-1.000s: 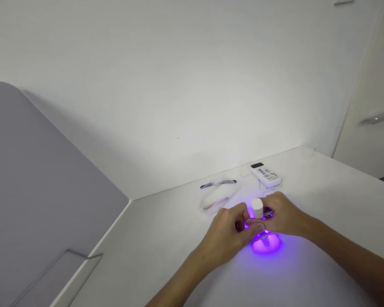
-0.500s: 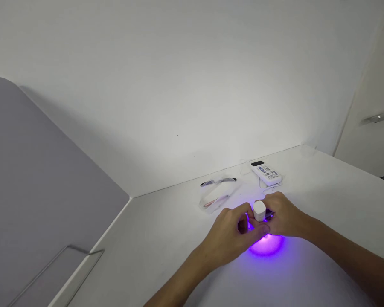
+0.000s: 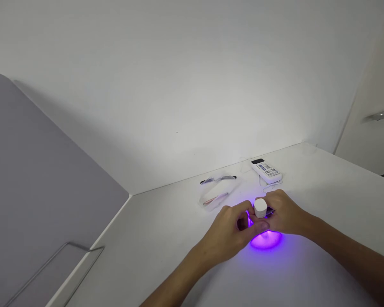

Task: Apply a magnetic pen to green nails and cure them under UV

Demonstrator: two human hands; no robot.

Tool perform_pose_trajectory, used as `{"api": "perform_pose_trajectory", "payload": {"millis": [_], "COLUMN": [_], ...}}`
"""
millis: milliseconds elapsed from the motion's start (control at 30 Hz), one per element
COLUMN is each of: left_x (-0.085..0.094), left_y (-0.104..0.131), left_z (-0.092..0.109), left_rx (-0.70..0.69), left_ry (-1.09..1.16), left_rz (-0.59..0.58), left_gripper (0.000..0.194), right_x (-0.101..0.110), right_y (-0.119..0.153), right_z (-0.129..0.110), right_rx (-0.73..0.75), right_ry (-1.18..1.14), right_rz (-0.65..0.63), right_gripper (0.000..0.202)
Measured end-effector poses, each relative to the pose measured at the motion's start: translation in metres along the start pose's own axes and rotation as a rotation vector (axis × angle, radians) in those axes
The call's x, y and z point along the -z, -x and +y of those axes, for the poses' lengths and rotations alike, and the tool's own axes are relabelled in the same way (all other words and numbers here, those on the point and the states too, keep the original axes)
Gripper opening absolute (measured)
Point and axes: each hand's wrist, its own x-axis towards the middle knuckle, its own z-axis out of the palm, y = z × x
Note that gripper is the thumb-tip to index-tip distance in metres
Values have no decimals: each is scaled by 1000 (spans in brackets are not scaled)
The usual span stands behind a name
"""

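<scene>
A small white ultraviolet lamp point(image 3: 260, 207) shows its rounded square end between my two hands, and violet light spills out beneath it. My left hand point(image 3: 230, 232) is closed, with its index finger against the lamp's left side and its thumb reaching across below. From the right, my right hand point(image 3: 281, 213) curls around the lamp, most of its fingers hidden. A small dark piece point(image 3: 269, 211) shows between the lamp and the right hand; its kind is unclear. The violet patch of light point(image 3: 266, 242) falls on the white tabletop point(image 3: 166, 238) below both hands.
A white power bank point(image 3: 267, 170) with printed labels and a cable lies behind my hands. Left of it is a clear item point(image 3: 218, 192) with dark tips and a pinkish strip. A white wall, a grey panel point(image 3: 45, 179) and a bent metal rod point(image 3: 67, 245) border the table.
The view has shifted slightly. The hands and lamp keep nearly the same pose, and the violet patch appears slightly higher and shallower below them.
</scene>
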Motion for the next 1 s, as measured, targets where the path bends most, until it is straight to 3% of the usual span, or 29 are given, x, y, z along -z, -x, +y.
{"api": "perform_pose_trajectory", "payload": {"millis": [1000], "left_x": [2], "left_y": [-2], "left_z": [-2], "left_rx": [-35], "left_ry": [-17], "left_rz": [-25], "left_gripper": [25], "right_x": [-1], "right_y": [-1], "right_z": [2], "right_rx": [4], "right_ry": [61], "right_rz": [10], "right_gripper": [20]}}
